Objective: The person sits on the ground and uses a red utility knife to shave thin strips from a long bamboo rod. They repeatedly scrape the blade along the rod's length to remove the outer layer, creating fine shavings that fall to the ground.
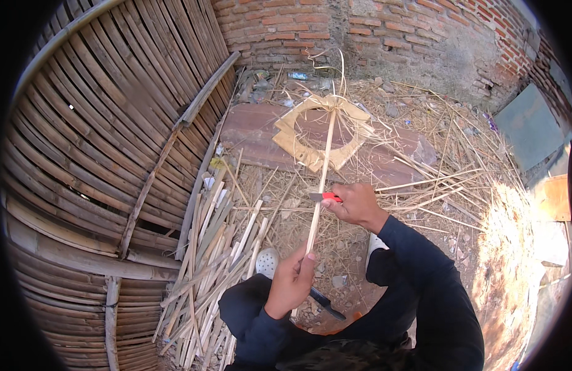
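A long, pale bamboo strip [328, 143] runs away from me, its far part over a wooden board with a round hole [287, 132]. My left hand [292, 278] is closed round the strip's near end. Further along, my right hand [357, 205] grips a small red-handled knife [331, 197], its short blade against the strip. Thin curled shavings [335, 105] bunch up at the board's far rim. Below my left hand shows a dark blade-like tool [327, 304]; what holds it up is hidden.
Split bamboo strips [202, 272] lie piled at my left, with more thin strips [447, 185] on the right. A brown plank [249, 127] lies under the holed board. A bamboo slat wall [94, 136] bounds the left, a brick wall [286, 28] the far side.
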`<state>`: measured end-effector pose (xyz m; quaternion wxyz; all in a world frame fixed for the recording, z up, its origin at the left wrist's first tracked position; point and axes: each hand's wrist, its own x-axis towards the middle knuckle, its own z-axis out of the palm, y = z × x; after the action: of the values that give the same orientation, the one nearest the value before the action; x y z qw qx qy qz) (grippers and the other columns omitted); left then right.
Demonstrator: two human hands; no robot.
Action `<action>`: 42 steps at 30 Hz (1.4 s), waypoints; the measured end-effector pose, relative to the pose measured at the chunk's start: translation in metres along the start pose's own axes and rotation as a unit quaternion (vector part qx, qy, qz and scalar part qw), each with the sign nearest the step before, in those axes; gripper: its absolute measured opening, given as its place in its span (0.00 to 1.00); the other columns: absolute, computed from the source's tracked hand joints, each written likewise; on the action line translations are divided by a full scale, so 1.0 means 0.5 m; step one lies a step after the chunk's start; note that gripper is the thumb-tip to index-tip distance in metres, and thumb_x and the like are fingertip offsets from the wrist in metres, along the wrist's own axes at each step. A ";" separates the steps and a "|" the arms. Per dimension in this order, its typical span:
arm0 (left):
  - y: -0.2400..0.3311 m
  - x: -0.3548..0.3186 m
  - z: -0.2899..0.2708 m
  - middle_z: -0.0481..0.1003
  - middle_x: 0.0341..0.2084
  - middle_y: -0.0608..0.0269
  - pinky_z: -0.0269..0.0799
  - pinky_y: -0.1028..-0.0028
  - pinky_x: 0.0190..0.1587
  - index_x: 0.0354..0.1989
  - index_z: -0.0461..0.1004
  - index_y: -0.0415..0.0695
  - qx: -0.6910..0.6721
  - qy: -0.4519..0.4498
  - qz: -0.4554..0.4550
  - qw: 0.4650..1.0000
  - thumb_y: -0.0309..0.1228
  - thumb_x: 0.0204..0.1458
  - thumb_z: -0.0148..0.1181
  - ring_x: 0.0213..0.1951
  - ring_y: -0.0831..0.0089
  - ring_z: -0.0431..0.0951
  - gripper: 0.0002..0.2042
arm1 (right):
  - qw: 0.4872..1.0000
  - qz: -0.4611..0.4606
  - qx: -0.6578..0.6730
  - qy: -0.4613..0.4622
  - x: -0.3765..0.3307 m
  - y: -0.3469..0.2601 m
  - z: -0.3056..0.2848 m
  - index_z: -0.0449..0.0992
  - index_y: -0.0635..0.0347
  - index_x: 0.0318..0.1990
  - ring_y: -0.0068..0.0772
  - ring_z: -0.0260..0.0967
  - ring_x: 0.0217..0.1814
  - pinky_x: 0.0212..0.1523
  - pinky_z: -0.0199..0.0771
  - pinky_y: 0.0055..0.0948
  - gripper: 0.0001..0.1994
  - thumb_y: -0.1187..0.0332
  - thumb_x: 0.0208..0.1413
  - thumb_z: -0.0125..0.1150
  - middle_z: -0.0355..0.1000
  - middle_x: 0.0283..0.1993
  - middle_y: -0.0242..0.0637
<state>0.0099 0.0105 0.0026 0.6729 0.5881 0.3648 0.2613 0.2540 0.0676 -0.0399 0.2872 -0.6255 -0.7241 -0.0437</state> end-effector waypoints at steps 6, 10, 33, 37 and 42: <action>0.005 -0.007 0.013 0.60 0.22 0.79 0.53 0.84 0.25 0.65 0.61 0.39 0.031 -0.003 0.025 0.999 0.28 0.65 0.45 0.23 0.90 0.56 0.20 | 0.998 0.007 -0.024 0.056 0.025 0.086 0.002 0.73 0.54 0.21 0.45 0.69 0.17 0.18 0.66 0.41 0.26 0.39 0.55 0.53 0.69 0.15 0.39; -0.005 -0.021 0.011 0.60 0.22 0.79 0.52 0.85 0.25 0.63 0.63 0.38 0.036 -0.018 0.009 0.999 0.28 0.65 0.45 0.23 0.91 0.56 0.19 | 0.995 0.028 -0.068 0.073 0.040 0.147 0.001 0.74 0.54 0.22 0.46 0.70 0.19 0.20 0.67 0.43 0.27 0.39 0.56 0.51 0.69 0.15 0.41; -0.032 -0.032 0.021 0.61 0.21 0.76 0.55 0.85 0.27 0.64 0.62 0.39 0.015 -0.031 0.000 0.999 0.28 0.64 0.48 0.25 0.90 0.57 0.20 | 0.777 0.478 0.405 -0.061 0.064 0.239 -0.076 0.67 0.61 0.19 0.34 0.58 0.16 0.21 0.60 0.37 0.36 0.34 0.62 0.37 0.59 0.15 0.33; -0.034 -0.011 0.017 0.61 0.20 0.78 0.56 0.84 0.25 0.64 0.64 0.41 -0.033 0.008 0.003 0.999 0.31 0.65 0.48 0.23 0.90 0.59 0.20 | 0.959 0.179 0.214 -0.042 0.017 0.132 -0.086 0.67 0.60 0.18 0.36 0.57 0.15 0.20 0.60 0.37 0.32 0.39 0.61 0.45 0.60 0.14 0.36; 0.002 -0.013 0.000 0.61 0.19 0.78 0.56 0.85 0.25 0.66 0.62 0.44 -0.042 0.036 -0.008 0.998 0.30 0.65 0.47 0.22 0.90 0.59 0.20 | 0.993 -0.058 0.060 -0.079 -0.022 -0.064 -0.096 0.75 0.54 0.21 0.45 0.69 0.17 0.19 0.65 0.39 0.26 0.39 0.56 0.54 0.67 0.14 0.41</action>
<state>0.0063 0.0056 0.0047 0.6855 0.5464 0.3822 0.2923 0.2420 0.0310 0.0043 0.2628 -0.5656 -0.7810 0.0325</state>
